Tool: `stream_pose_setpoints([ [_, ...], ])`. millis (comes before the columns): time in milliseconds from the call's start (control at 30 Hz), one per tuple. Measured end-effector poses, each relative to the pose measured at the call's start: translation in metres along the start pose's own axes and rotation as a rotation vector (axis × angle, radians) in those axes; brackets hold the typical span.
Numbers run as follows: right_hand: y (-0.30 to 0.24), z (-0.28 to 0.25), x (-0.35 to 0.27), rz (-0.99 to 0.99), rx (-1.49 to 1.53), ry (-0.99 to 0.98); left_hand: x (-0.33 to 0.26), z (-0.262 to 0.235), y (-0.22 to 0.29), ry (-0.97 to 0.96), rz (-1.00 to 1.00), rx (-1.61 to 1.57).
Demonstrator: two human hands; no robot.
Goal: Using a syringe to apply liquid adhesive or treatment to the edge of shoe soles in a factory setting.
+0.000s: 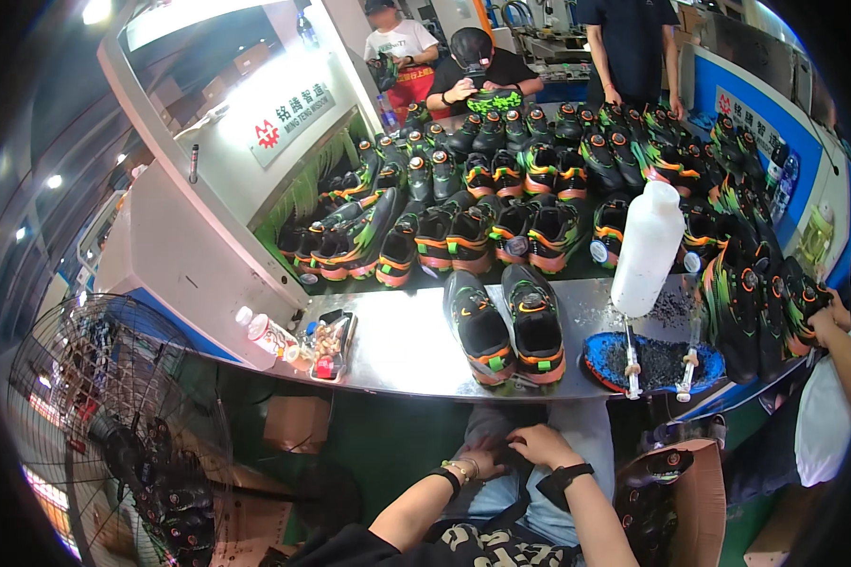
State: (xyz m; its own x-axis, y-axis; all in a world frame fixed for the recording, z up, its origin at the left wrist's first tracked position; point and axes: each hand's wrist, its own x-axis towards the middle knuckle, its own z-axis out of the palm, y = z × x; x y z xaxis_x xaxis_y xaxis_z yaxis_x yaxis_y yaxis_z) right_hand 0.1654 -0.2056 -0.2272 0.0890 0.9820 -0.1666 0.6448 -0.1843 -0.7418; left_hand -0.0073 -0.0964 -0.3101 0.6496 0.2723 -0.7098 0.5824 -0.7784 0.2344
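Note:
My left hand (482,459) rests low over my lap, its fingers spread on dark cloth. Close beside it, my right hand (541,444) lies over my jeans with its fingers reaching toward the left one; nothing shows in either hand. Just beyond them, a pair of black sneakers with orange and green trim, a left shoe (479,326) and a right shoe (533,321), stands on the metal tabletop (397,350). To their right lies a blue and black insole (652,362) with two syringe-like applicators (632,364) across it. A white plastic bottle (649,250) stands behind.
Rows of similar sneakers (468,231) fill the table's far part. At left are a small bottle (267,334), a tray (347,331) of small items and a fan (113,425). Cartons (298,422) flank my legs. Another person's hand (830,315) touches shoes at right; people stand opposite.

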Motion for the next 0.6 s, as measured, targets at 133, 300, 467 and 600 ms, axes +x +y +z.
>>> stream_pose_setpoints([
  [133, 0.009, -0.004, -0.003, -0.011, 0.119, 0.036, 0.006, 0.004, 0.004, 0.011, 0.014, 0.015],
  [300, 0.013, -0.002, -0.004, -0.077, 0.145, 0.086, 0.017, 0.016, -0.004, -0.037, -0.007, 0.011],
  [467, 0.012, 0.001, -0.001, -0.053, 0.155, 0.073, 0.017, 0.017, -0.005, -0.02, 0.038, -0.007],
  [600, 0.018, -0.003, -0.007, -0.051, 0.135, 0.094, 0.02, 0.012, 0.002, -0.024, 0.069, 0.017],
])
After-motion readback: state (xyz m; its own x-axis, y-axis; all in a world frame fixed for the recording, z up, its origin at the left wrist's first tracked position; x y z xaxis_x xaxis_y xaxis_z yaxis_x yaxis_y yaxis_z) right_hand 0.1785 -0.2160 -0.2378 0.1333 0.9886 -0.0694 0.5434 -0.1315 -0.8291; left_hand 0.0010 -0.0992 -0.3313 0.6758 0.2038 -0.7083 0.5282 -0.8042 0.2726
